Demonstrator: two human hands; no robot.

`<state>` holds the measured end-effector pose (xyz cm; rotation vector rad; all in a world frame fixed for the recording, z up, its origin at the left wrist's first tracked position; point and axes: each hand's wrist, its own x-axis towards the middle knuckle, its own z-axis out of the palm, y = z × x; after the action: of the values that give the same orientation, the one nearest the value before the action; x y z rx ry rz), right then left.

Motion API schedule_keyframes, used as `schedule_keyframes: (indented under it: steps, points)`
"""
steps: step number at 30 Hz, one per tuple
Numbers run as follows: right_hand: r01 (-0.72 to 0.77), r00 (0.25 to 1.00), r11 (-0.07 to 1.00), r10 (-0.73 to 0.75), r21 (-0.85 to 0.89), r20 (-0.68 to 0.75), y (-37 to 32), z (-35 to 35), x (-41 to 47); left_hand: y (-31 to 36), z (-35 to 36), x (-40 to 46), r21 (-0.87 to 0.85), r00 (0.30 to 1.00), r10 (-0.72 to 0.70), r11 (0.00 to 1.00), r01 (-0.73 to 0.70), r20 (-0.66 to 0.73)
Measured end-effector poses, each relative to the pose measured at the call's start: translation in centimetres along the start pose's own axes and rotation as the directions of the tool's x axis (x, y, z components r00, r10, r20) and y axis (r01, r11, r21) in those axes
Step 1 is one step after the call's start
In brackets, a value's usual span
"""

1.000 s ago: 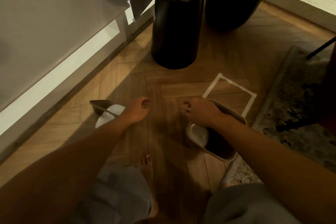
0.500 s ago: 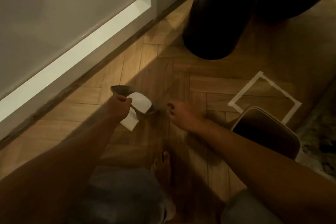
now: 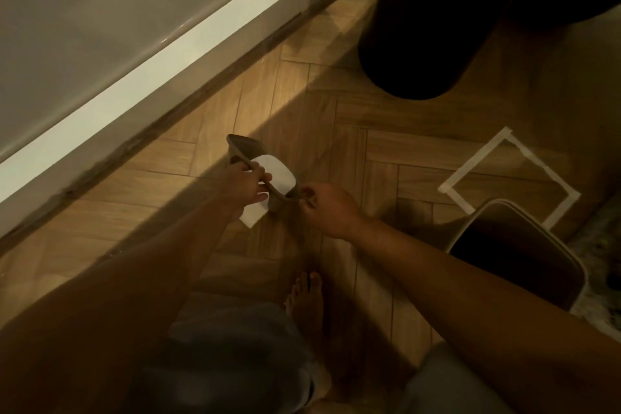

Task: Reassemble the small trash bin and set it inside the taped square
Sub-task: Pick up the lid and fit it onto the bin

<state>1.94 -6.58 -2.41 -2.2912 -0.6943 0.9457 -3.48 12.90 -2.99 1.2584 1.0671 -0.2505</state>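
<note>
Both hands meet over the herringbone wood floor [image 3: 275, 94], on the bin's swing lid [image 3: 262, 175], a grey-brown frame with a white flap set in it. The left hand [image 3: 243, 186] grips the frame along its near long edge, thumb on top and fingers [image 3: 260, 197] curled underneath, with the lid tilted and lifted off the floor; a white corner of the flap pokes out below the hand. The right hand [image 3: 331, 208] pinches the lid's right end between thumb and forefinger, its other fingers folded in.

The bin body [image 3: 517, 252] stands well apart to the right, open mouth up, dark inside with a pale rim. It sits at the near corner of the taped square [image 3: 470, 175], overlapping the tape there but mostly outside the outline, and its right side is at the edge of a patterned rug [image 3: 601, 245].

Beyond the square, two bulky black rounded furniture bases [image 3: 416, 44] rest on the floor. A pale wall with a white baseboard [image 3: 141, 77] runs diagonally across the upper left. A bare foot [image 3: 307, 306] and grey-clad knees fill the bottom of the view.
</note>
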Motion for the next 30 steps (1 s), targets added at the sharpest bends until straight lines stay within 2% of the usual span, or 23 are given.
schedule_keyframes:
  steps: [5,8,12,16,20,23,25,28,30]
  points:
    - [-0.040,0.994,0.997,0.047,0.071,-0.102,-0.8,-2.6,-0.9,1.3,1.4,-2.0,0.212,0.982,0.177,0.959,-0.187,0.066]
    - [-0.023,0.982,0.997,0.035,0.070,-0.186,-1.1,-4.9,-1.8,2.7,1.9,-3.7,0.255,0.963,0.223,0.932,-0.257,0.153]
    - [0.005,0.959,0.999,0.011,0.054,-0.285,-1.7,-8.6,-4.1,5.2,2.8,-7.2,0.415,0.894,0.345,0.796,-0.440,0.286]
    - [0.010,0.904,0.982,0.072,0.188,-0.422,-2.3,-12.0,-7.6,7.3,4.6,-11.9,0.468,0.820,0.406,0.678,-0.567,0.405]
    - [0.016,0.841,0.917,0.203,0.398,-0.502,-2.6,-14.8,-11.6,7.8,6.0,-15.8,0.479,0.762,0.409,0.602,-0.638,0.502]
    - [0.014,0.765,0.901,0.269,0.433,-0.585,-2.6,-16.8,-14.7,8.0,7.2,-18.5,0.463,0.715,0.431,0.555,-0.691,0.551]
    - [-0.009,0.756,0.905,0.285,0.425,-0.590,-2.3,-17.3,-16.6,8.1,8.1,-20.0,0.455,0.680,0.440,0.516,-0.726,0.586]
    - [-0.048,0.778,0.911,0.292,0.409,-0.557,-1.4,-17.9,-19.9,8.3,9.9,-21.7,0.478,0.607,0.461,0.376,-0.794,0.647]
    - [-0.068,0.793,0.847,0.366,0.527,-0.486,-0.5,-18.3,-21.8,8.5,11.1,-22.4,0.496,0.581,0.440,0.303,-0.814,0.685]
